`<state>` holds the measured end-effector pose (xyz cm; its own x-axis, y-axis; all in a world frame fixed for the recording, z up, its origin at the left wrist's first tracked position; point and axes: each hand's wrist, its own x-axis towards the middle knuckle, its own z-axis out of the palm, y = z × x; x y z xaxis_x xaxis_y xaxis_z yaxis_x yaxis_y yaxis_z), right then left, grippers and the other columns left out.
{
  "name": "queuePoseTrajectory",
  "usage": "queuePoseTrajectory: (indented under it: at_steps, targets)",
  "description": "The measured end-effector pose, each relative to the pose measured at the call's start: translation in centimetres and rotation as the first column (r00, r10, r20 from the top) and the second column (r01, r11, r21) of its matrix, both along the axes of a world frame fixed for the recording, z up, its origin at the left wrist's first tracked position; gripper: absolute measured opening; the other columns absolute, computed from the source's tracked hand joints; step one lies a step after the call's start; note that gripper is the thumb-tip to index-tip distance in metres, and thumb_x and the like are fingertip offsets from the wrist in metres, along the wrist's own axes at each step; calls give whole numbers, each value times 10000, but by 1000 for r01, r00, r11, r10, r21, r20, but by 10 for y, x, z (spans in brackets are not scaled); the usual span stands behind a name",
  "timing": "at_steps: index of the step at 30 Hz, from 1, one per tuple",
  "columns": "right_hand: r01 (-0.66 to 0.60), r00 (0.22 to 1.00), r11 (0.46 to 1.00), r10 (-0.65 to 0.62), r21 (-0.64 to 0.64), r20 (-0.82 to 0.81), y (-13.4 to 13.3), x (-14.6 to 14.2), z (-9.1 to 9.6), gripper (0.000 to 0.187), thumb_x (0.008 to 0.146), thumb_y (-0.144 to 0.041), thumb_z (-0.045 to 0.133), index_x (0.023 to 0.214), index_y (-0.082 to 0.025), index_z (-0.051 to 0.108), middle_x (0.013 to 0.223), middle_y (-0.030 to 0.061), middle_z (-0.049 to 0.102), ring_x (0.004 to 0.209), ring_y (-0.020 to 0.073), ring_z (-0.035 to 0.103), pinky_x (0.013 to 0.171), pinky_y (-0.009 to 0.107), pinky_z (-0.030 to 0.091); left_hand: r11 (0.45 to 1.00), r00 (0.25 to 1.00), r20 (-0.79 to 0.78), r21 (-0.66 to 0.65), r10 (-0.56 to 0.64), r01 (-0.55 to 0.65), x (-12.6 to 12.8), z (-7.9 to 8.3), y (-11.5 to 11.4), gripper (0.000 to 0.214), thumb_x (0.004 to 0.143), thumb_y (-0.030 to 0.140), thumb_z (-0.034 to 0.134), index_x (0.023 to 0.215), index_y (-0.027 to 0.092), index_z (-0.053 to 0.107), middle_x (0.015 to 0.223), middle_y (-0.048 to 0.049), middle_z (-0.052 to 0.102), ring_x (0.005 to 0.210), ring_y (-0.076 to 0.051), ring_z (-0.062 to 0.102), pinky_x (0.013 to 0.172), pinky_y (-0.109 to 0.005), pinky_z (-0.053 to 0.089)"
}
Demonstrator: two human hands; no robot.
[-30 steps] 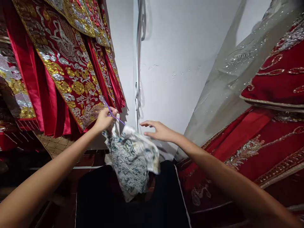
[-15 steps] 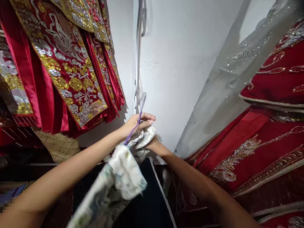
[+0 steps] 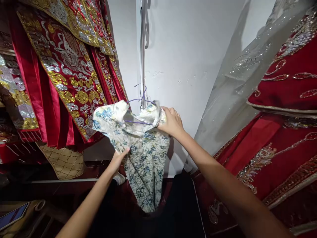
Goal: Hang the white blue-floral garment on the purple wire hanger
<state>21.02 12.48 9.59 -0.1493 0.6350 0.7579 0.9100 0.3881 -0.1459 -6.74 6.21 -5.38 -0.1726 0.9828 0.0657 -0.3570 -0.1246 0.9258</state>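
Observation:
A white dress (image 3: 146, 158) with a blue and green floral print hangs spread in front of me, its neckline facing up. Inside its shoulders sits a thin purple hanger (image 3: 137, 122), whose hook rises close to a metal rail on the wall; I cannot tell whether they touch. My left hand (image 3: 119, 159) pinches the dress's side below the sleeve, thumb in front and fingers hidden behind the cloth. At the opposite shoulder, my right hand (image 3: 173, 123) is closed on the fabric near the hanger's end.
Red gowns with gold and silver embroidery (image 3: 74, 76) hang at left. On the right are a beaded red gown (image 3: 279, 138) and a sheer sparkly white fabric (image 3: 223, 109). The metal rail (image 3: 142, 49) runs up the white wall. A phone (image 3: 13, 215) lies at lower left.
The bunched, swinging dress now hangs unfolded and upright. My hands, close together before, have moved apart to its two sides. The hanger now sits across the shoulders near the rail.

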Motion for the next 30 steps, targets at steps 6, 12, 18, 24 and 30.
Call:
queuePoseTrajectory:
  at_steps: [6, 12, 18, 24, 30]
  targets:
    - [-25, 1000, 1000, 25, -14, -17, -44, 2, -21, 882, 667, -390, 721, 1466, -193, 401, 1218, 156, 514, 1147, 361, 487, 981, 487, 402, 967, 980, -2, -166, 197, -195, 31, -52, -22, 476, 826, 388, 698, 1242, 185, 589, 1341, -121, 623, 1312, -270, 533, 1113, -389, 393]
    - [-142, 743, 989, 87, -30, -663, -96, -19, -90, 370, 863, -499, 590, 1084, -202, 603, 1061, 104, 623, 1007, 262, 565, 875, 396, 456, 918, 974, 34, -342, 226, -201, 54, -58, -52, 743, 788, 553, 711, 1399, 212, 462, 1527, -149, 430, 1441, -300, 361, 1161, -412, 330]
    - [-718, 414, 625, 30, -307, -910, -129, -83, -167, 447, 964, -572, 385, 720, -215, 499, 578, -12, 514, 561, 156, 480, 589, 290, 380, 978, 983, 177, -208, 54, -16, 67, -33, -74, 538, 827, 495, 688, 1266, 195, 609, 1313, -123, 639, 1313, -279, 529, 1116, -386, 402]
    - [-782, 449, 535, 125, -321, -885, -135, -72, -148, 363, 969, -447, 458, 724, -196, 550, 627, -20, 531, 552, 116, 403, 557, 257, 306, 970, 973, 43, -105, 226, -220, 69, -34, -90, 589, 854, 452, 662, 1363, 201, 505, 1319, -141, 602, 1271, -285, 550, 1057, -398, 450]
    - [-753, 331, 599, -12, -272, -943, -150, -73, -171, 277, 914, -408, 520, 737, -197, 544, 645, -23, 520, 580, 116, 439, 563, 247, 343, 860, 721, -476, 351, 504, -370, 83, -32, -103, 550, 780, 349, 728, 1286, 222, 555, 1352, -118, 524, 1301, -300, 471, 1115, -399, 344]
